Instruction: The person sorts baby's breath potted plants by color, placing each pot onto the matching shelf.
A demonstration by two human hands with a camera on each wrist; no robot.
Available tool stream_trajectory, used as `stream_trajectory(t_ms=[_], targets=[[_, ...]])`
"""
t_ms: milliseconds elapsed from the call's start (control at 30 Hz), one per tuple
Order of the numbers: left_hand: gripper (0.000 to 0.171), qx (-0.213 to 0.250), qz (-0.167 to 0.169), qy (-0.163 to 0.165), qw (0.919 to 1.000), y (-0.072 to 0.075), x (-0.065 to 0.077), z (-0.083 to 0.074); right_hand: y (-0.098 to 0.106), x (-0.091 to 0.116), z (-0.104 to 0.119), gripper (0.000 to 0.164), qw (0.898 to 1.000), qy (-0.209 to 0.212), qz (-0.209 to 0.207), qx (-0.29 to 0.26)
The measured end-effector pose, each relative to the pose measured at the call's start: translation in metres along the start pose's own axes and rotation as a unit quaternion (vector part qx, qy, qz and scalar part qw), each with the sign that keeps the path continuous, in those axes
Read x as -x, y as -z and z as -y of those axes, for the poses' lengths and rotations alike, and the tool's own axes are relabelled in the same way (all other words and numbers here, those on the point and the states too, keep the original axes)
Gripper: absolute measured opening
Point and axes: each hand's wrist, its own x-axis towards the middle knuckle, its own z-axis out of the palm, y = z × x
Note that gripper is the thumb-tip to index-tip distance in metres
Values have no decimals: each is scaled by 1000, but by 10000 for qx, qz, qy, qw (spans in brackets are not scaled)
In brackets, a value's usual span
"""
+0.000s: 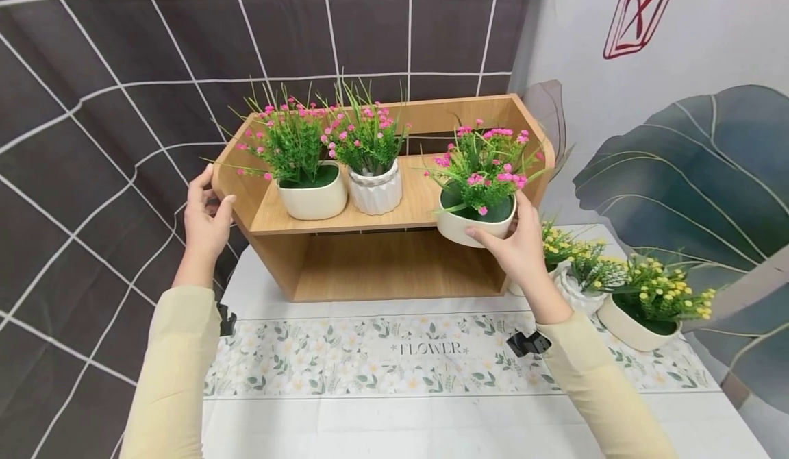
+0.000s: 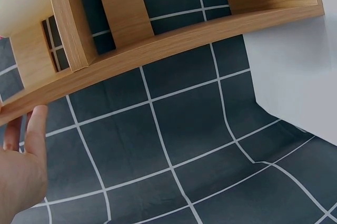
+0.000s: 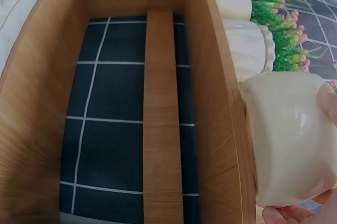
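Right hand (image 1: 520,250) is gripping a held cream pot (image 1: 458,226) with pink flowers (image 1: 498,133). Thumb is pressing the front wall, fingers are wrapping the right side; how far the hidden fingers are bending, can't tell. Held cream pot is sitting at the right end of the upper board (image 1: 420,192) of a wooden shelf (image 1: 401,264), jutting past the front edge. Whether its base is touching the board, can't tell.

Left hand (image 1: 205,225) is resting against the shelf's left side panel (image 2: 174,44), fingers loosely bending, thumb standing apart from them. Whether all fingertips are touching wood, can't tell.

Also on the upper board: other cream pot (image 1: 313,197) is standing upright at left, white fluted pot (image 1: 377,192) just beside it. Both are carrying pink flowers. Gap is showing between the fluted one and the held one.

Shelf is standing on a white table (image 1: 370,428). Floral band (image 1: 364,360) reading "FLOWER" is running across in front. Right of the shelf, yellow-flower pot (image 1: 637,327) is standing near more plants, right forearm partly covering that group. Dark gridded cloth (image 1: 370,34) is hanging behind and at left.
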Motion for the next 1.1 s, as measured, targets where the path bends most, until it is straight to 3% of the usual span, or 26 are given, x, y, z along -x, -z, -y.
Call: stream_trajectory(t_ms=[233, 500, 867, 1100], targets=[[57, 9, 9, 48, 10000, -1, 0, 1, -5, -18, -1, 82, 9995, 156, 129, -249], [57, 20, 19, 68, 10000, 0, -1, 4, -7, -26, 0, 92, 9989, -248, 381, 85], [57, -32, 20, 61, 10000, -1, -2, 2, -13, -40, 0, 85, 9989, -108, 441, 114], [57, -2, -41, -23, 10000, -1, -1, 3, -23, -50, -1, 84, 9972, -96, 620, -417]])
